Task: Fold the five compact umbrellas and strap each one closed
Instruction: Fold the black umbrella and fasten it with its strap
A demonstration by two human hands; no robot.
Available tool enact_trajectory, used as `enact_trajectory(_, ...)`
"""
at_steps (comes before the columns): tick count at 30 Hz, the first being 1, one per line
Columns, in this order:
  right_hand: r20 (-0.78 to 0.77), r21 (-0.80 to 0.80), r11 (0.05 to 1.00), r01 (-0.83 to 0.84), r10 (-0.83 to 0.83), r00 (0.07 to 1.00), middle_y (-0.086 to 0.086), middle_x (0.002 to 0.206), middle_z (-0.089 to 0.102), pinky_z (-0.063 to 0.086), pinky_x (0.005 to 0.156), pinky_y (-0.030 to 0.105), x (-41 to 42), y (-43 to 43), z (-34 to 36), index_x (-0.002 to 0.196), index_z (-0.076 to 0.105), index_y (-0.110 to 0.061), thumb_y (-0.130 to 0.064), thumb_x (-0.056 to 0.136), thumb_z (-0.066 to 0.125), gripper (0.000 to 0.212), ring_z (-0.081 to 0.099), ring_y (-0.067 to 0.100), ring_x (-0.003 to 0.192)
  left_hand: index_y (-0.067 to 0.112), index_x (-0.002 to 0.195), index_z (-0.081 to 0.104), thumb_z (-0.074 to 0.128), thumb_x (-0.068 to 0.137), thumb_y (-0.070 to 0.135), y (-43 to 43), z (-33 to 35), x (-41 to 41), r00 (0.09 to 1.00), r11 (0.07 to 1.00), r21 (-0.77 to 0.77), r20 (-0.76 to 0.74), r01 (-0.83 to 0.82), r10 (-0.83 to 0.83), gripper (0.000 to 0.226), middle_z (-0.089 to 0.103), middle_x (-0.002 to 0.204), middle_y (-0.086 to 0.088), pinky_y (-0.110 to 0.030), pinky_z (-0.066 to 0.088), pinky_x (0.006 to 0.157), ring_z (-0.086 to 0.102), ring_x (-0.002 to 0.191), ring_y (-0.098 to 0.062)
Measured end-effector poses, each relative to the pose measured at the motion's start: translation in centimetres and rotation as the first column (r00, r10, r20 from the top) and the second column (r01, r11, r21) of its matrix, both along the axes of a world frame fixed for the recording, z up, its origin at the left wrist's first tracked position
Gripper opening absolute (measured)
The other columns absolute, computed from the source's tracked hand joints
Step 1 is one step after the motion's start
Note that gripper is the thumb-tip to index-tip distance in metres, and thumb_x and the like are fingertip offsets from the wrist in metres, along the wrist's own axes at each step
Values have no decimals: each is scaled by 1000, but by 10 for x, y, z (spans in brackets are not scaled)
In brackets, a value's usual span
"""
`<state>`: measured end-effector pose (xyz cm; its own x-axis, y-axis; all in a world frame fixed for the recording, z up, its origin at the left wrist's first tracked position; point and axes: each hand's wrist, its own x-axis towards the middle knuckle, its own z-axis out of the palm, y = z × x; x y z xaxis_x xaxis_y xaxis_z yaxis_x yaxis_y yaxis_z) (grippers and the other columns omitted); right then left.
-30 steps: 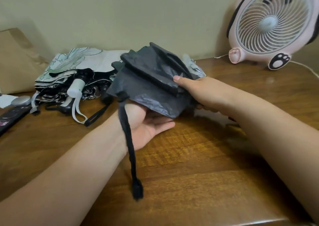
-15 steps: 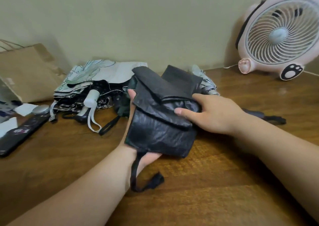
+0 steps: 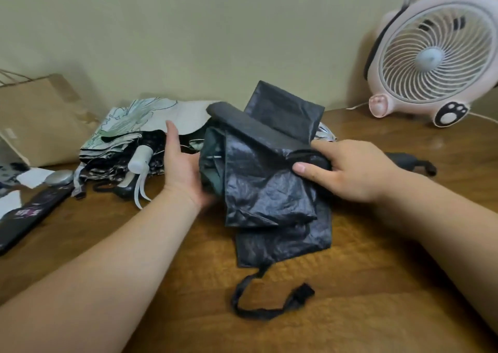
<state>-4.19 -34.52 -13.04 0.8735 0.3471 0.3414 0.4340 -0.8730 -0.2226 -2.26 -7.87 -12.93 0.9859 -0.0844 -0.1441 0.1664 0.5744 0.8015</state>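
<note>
Head view: our right hand (image 3: pixel 355 172) grips the black umbrella (image 3: pixel 269 191), lengthwise toward us, strap (image 3: pixel 258 307) nearest; our left hand (image 3: pixel 180 166) presses straight-fingered. Black case (image 3: pixel 29 215) lettering unreadable.

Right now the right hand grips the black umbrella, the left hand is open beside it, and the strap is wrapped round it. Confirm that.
Wrong on the strap: in the head view it trails loose from the black umbrella onto the table, not wrapped. The right hand does grip the umbrella; the left hand is open beside it.
</note>
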Motion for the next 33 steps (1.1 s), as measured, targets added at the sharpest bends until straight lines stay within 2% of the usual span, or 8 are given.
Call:
enact_trajectory(5, -157, -156, 985, -73, 49, 986, -14, 78, 53, 48, 72, 40, 6, 7, -11, 97, 36, -35, -104, 61, 14, 81, 56, 22, 78, 4, 117, 75, 46, 86, 78, 22, 9, 27, 976, 957, 192, -41, 216, -212, 86, 71, 123, -20, -46, 51, 97, 72, 107, -37)
enact_trajectory(10, -212, -129, 987, -97, 68, 975, -11, 96, 57, 45, 74, 38, 12, 6, -15, 103, 37, -34, -102, 59, 21, 83, 62, 26, 94, 11, 124, 68, 66, 89, 51, 22, 32, 51, 909, 781, 504, -20, 369, -417, 53, 72, 120, -13, -40, 59, 87, 72, 102, -29)
enact_trajectory(17, -295, 118, 987, -110, 141, 945, -21, 139, 58, 48, 102, 43, 6, 2, -12, 135, 35, -53, -83, 69, 42, 73, 57, 15, 126, 7, 135, 38, 76, 74, -12, 1, 48, 44, 777, 653, 756, 379, 53, -502, 74, 74, 116, -8, -41, 59, 91, 70, 113, -28)
enact_trajectory(20, -342, 116, 990, -85, 120, 932, -29, 131, 58, 48, 102, 40, 3, 0, -11, 125, 39, -56, -83, 65, 47, 66, 59, 10, 120, 11, 147, 31, 75, 78, -7, 4, 42, 32, 782, 655, 755, 390, 31, -486, 84, 71, 119, -22, -45, 59, 90, 70, 111, -36)
enact_trajectory(23, -402, 179, 979, -102, 167, 900, -24, 125, 64, 49, 102, 41, 1, -3, -9, 127, 49, -44, -75, 69, 63, 68, 61, 7, 117, 3, 139, 49, 74, 80, 27, 18, 34, 20, 868, 561, 823, 211, 91, -450, 68, 79, 101, -7, -34, 58, 85, 76, 95, -21)
enact_trajectory(26, -452, 260, 960, -106, 218, 865, -12, 108, 69, 53, 90, 45, -1, -15, -3, 113, 57, -36, -46, 69, 73, 48, 65, 16, 102, 22, 115, 77, 76, 75, 52, 32, 19, 2, 876, 475, 836, -14, 275, -482, 50, 76, 119, -1, -42, 46, 105, 71, 112, -18)
enact_trajectory(29, -454, 252, 964, -86, 197, 869, -3, 105, 69, 53, 85, 48, -1, -22, -1, 110, 59, -30, -20, 78, 77, 38, 65, 24, 95, 33, 110, 74, 63, 95, 48, 37, 14, -14, 928, 540, 821, 38, 182, -371, 24, 75, 119, 4, -42, 45, 106, 69, 116, -16)
enact_trajectory(33, -356, 139, 990, -36, 84, 931, 1, 90, 69, 56, 78, 52, 1, -15, -3, 94, 58, -32, -30, 74, 80, 30, 67, 23, 82, 47, 123, 63, 57, 87, 72, 51, 13, -34, 940, 180, 983, 88, -28, -331, 44, 69, 120, 24, -32, 44, 99, 61, 115, 3)
